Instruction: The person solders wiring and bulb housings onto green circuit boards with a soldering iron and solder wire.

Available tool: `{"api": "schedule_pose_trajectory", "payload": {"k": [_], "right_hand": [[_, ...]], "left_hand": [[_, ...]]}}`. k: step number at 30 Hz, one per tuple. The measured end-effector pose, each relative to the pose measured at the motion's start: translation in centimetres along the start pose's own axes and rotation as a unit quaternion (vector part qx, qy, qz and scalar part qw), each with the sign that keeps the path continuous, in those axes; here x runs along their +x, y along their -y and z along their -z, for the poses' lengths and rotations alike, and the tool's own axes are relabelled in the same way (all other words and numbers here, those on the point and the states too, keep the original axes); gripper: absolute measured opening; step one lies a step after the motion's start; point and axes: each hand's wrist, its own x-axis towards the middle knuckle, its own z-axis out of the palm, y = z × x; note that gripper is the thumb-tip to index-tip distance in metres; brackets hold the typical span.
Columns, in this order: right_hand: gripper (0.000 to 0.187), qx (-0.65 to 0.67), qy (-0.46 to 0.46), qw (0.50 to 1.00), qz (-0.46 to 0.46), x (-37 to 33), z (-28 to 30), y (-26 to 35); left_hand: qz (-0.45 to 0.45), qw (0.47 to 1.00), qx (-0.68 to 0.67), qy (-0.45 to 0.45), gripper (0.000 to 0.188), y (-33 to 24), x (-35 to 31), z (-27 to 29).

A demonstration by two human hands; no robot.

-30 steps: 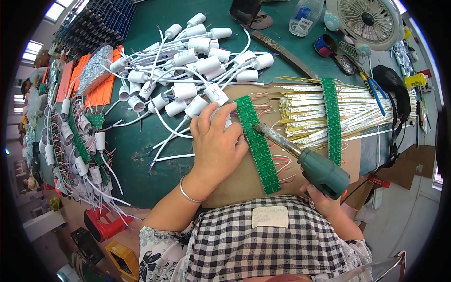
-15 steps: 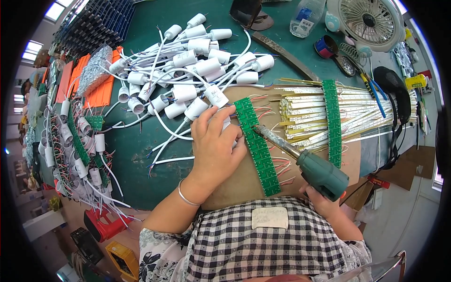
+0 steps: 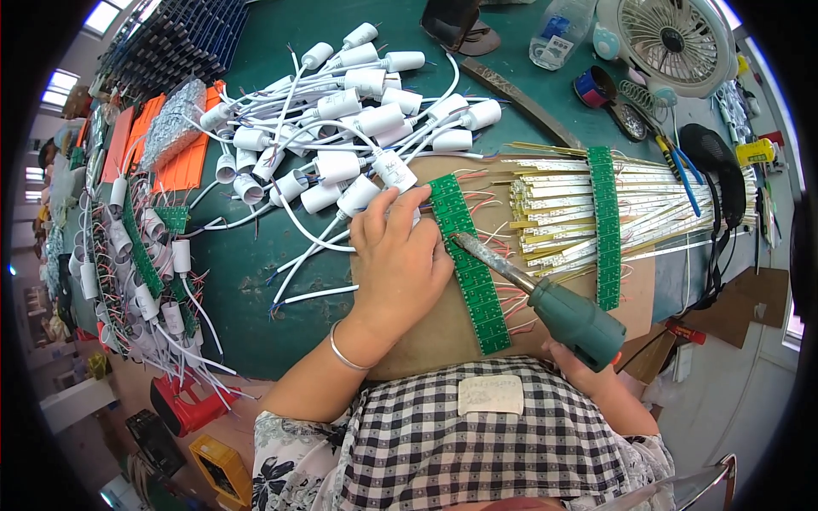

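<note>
My right hand (image 3: 579, 364) is wrapped round the handle of a soldering gun (image 3: 575, 322) with a green body and a long metal barrel. Its tip rests on or just over the upper half of a long green circuit board strip (image 3: 479, 294), from whose right edge thin red and white wires stick out. Beside that strip's upper left edge, my left hand (image 3: 396, 255) has its fingers bent and closed, fingertips near the board. Something white shows between thumb and forefinger, mostly hidden. White lamp sockets (image 3: 394, 170) with cables lie just beyond the left fingertips.
A second green board strip (image 3: 605, 230) lies across a fan of thin white-and-yellow LED strips (image 3: 562, 204) at right. Farther back are a metal bar (image 3: 520, 100), a plastic bottle (image 3: 558, 34), a solder spool (image 3: 594, 85) and a fan (image 3: 669, 38). Wired sockets (image 3: 146, 302) hang at the left table edge.
The soldering gun has shifted slightly left and down, its tip now lower on the board. My left hand stays beside the board, with a slight shift of the fingers.
</note>
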Motion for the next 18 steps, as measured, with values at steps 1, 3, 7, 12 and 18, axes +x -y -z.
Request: {"api": "schedule_pose_trajectory", "payload": {"k": [1, 3, 7, 12, 18], "right_hand": [[0.024, 0.0, 0.001, 1.0, 0.001, 0.2, 0.1, 0.0], [0.024, -0.029, 0.028, 0.997, 0.059, 0.6, 0.2, -0.1], [0.028, -0.061, 0.027, 0.995, 0.07, 0.7, 0.2, 0.2], [0.034, -0.084, 0.019, 0.991, 0.099, 0.8, 0.3, 0.4], [0.032, -0.069, 0.031, 0.996, 0.043, -0.2, 0.1, -0.9]], "left_hand": [[0.008, 1.0, 0.004, 0.001, 0.011, 0.0, 0.0, 0.0], [0.017, 1.0, 0.009, 0.001, 0.011, -0.1, -0.1, -0.1], [0.017, 1.0, 0.009, 0.0, 0.01, 0.0, 0.0, -0.1], [0.016, 1.0, 0.005, -0.005, 0.01, -0.1, 0.0, -0.1], [0.017, 1.0, 0.001, -0.003, 0.01, -0.2, 0.0, 0.0]]}}
